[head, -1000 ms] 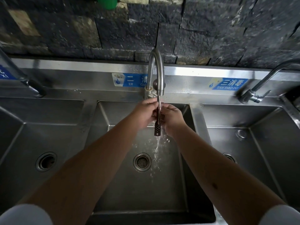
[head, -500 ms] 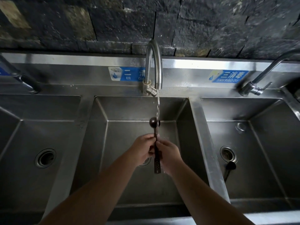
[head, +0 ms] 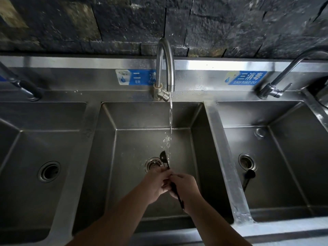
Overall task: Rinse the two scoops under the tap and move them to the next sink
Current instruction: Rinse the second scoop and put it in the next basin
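Now both hands, left hand (head: pixel 156 183) and right hand (head: pixel 184 188), pinch one dark scoop (head: pixel 164 159) in the middle sink (head: pixel 152 114). Bowl sits just left of the stream (head: pixel 170 121); nudge right. Other scoop (head: pixel 248 178) lies in the right sink (head: pixel 284 118).

Both hands (head: pixel 171 185) gripping dark scoop (head: pixel 163 157) under tap (head: pixel 166 68) stream, middle sink (head: pixel 110 157)

- A stainless steel bench (head: pixel 229 167) holds three sinks side by side along its length.
- A curved tap (head: pixel 165 68) stands on the back edge behind the middle sink (head: pixel 110 157), with water running.
- A dark scoop (head: pixel 248 177) lies on the floor of the right sink (head: pixel 287 157), just beside its drain (head: pixel 247 161).
- The left sink (head: pixel 23 157) shows only its drain.
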Available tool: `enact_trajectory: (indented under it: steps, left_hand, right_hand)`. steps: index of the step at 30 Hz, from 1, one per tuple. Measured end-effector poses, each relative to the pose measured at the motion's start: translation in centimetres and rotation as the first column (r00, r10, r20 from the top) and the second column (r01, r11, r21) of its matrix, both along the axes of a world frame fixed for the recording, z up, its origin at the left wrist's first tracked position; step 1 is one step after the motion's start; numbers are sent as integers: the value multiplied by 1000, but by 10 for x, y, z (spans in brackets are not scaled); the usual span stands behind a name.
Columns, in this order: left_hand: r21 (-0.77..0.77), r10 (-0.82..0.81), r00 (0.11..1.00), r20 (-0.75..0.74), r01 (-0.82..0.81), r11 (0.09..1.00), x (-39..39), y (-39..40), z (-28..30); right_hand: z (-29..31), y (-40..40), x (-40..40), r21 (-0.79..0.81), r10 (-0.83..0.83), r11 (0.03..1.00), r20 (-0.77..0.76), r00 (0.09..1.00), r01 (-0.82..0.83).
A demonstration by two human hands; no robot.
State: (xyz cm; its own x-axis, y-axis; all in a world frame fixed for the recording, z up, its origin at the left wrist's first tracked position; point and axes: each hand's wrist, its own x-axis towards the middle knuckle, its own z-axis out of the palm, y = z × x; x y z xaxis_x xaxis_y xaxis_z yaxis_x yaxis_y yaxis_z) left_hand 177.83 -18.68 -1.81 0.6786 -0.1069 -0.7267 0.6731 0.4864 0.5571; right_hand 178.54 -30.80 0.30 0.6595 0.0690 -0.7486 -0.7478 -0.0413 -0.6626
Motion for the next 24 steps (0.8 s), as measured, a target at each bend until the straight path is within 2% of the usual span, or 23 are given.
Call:
enact_trajectory:
  steps: [7, 10, 15, 24]
  left_hand:
    - [58, -26, 999, 33, 24, 998, 6, -1, 6]
    - [83, -43, 997, 64, 38, 996, 12, 1, 10]
    - [154, -35, 991, 126, 16, 988, 34, 7, 16]
    - [176, 26, 942, 334, -89, 980, 104, 30, 49]
  right_hand:
    - [-1, 4, 0, 226, -88, 969, -69, 994, 102]
    - [-1, 3, 7, 241, -73, 967, -66, 995, 87]
    - [7, 10, 29, 249, -56, 967, -22, 998, 59]
    - [38, 33, 106, 301, -34, 953, 171, 985, -19]
